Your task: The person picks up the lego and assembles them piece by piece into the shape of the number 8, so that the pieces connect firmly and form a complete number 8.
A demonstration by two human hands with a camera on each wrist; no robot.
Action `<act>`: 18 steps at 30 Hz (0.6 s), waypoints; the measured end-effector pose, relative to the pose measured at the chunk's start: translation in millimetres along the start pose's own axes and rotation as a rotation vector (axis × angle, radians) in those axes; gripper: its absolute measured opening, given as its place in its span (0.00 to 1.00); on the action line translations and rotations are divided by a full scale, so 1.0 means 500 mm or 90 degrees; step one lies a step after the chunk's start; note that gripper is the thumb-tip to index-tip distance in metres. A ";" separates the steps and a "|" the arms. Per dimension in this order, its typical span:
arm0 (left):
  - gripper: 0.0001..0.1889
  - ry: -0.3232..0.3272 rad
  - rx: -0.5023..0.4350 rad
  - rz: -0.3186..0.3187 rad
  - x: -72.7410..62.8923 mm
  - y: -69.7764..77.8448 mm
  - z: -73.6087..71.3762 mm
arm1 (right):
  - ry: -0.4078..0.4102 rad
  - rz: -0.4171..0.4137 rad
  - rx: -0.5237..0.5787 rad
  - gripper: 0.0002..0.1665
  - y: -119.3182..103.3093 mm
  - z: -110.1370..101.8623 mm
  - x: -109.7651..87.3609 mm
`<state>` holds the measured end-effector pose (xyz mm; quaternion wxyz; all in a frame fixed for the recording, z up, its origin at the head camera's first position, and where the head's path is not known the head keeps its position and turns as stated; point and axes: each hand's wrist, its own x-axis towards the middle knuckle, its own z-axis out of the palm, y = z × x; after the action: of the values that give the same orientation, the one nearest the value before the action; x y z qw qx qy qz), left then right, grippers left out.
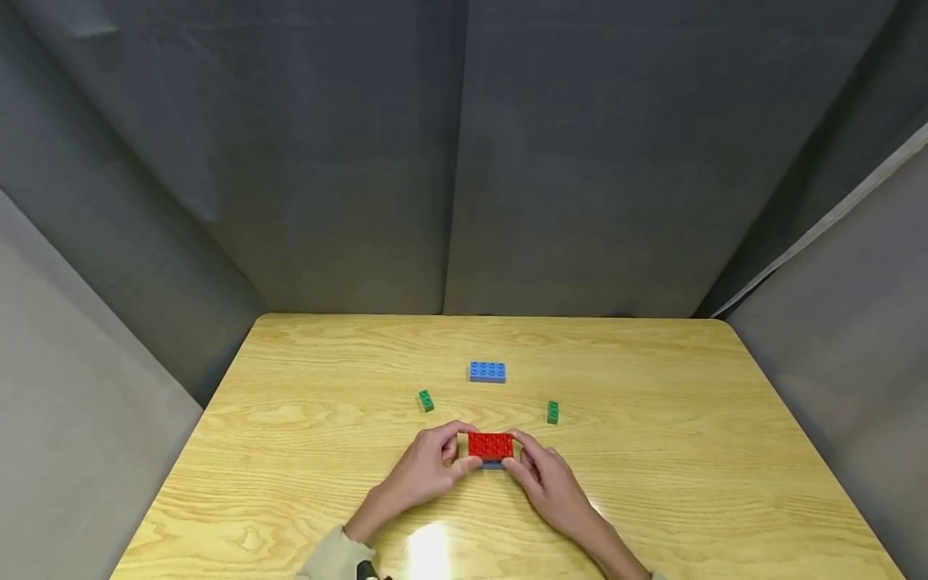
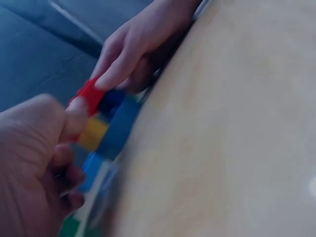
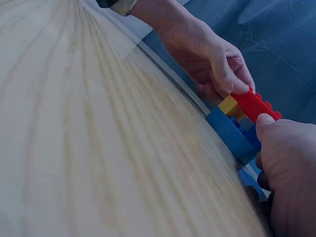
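A red brick (image 1: 490, 445) with studs on top is pinched at its two ends. My left hand (image 1: 429, 466) has it by the left end and my right hand (image 1: 548, 485) by the right, thumbs on the near side. Below it, a blue brick (image 3: 228, 136) rests on the table. A yellow brick (image 3: 228, 106) and a dark blue brick (image 3: 251, 133) stand on the blue one, under the red brick. Whether the red brick is pressed onto them, I cannot tell. The left wrist view is blurred, but the yellow brick (image 2: 93, 134) shows there too.
Farther back on the wooden table (image 1: 304, 467) lies another blue brick (image 1: 487, 372). Two small green bricks lie apart, one to the left (image 1: 426, 401) and one to the right (image 1: 553, 412). Grey curtains (image 1: 348, 161) hang behind the table and at both sides.
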<state>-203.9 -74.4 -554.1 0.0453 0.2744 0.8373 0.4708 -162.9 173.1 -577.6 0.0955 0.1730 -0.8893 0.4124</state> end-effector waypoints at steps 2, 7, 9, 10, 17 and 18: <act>0.24 -0.022 0.003 0.003 0.002 -0.009 -0.020 | -0.001 -0.004 0.001 0.24 0.000 -0.001 0.000; 0.31 0.026 0.007 -0.002 0.009 -0.046 -0.064 | 0.005 -0.015 -0.009 0.26 0.002 -0.003 -0.001; 0.31 0.079 0.020 0.000 0.012 -0.060 -0.075 | 0.008 -0.020 -0.009 0.26 0.001 -0.005 0.000; 0.32 0.106 0.026 0.000 0.013 -0.065 -0.079 | 0.009 -0.023 -0.008 0.26 0.001 -0.005 0.001; 0.36 0.226 0.067 -0.037 0.010 -0.093 -0.087 | 0.002 -0.027 0.014 0.27 -0.002 -0.006 0.001; 0.36 0.232 0.067 -0.049 0.010 -0.096 -0.086 | 0.002 -0.028 0.020 0.27 -0.002 -0.006 0.000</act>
<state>-242.5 -124.2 -568.1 -0.1032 0.1546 0.8649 0.4662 -162.6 174.7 -574.6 0.1032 0.1933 -0.8787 0.4241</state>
